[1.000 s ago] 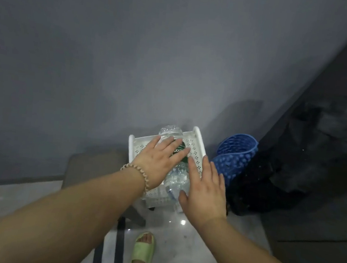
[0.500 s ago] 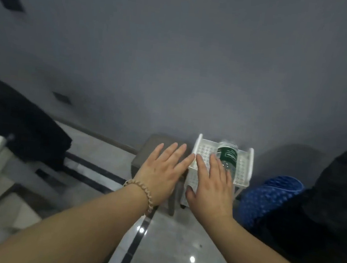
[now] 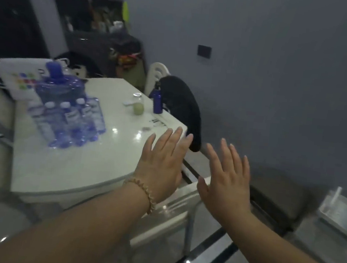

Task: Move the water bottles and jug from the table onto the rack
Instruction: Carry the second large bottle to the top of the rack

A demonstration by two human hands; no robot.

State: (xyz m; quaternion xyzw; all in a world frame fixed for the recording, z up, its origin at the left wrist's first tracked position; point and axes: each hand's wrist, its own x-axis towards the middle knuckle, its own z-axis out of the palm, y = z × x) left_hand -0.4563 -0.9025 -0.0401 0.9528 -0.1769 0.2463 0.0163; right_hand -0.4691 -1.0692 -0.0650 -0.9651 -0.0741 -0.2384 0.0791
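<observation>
Several clear water bottles with white caps point(image 3: 70, 122) stand grouped on the white table point(image 3: 62, 162) at the left. Behind them is a big blue-tinted water jug point(image 3: 60, 86) with a blue cap. My left hand point(image 3: 161, 164), a bead bracelet at its wrist, hovers over the table's right edge with fingers spread and nothing in it. My right hand point(image 3: 226, 179) is held flat and empty, off the table to the right. The white rack point(image 3: 344, 211) shows blurred at the far right edge; whatever it holds cannot be made out.
A dark blue flask point(image 3: 157, 100) and a small jar with pale contents point(image 3: 138, 106) stand at the table's far side. A white chair with dark cloth point(image 3: 183, 109) draped on it stands behind. A white bag point(image 3: 17, 78) lies at the table's left. A grey stool point(image 3: 277, 195) sits by the wall.
My view has swung left from the rack to the table. Both hands have left the green-labelled bottle on the rack and now float empty near the table's edge.
</observation>
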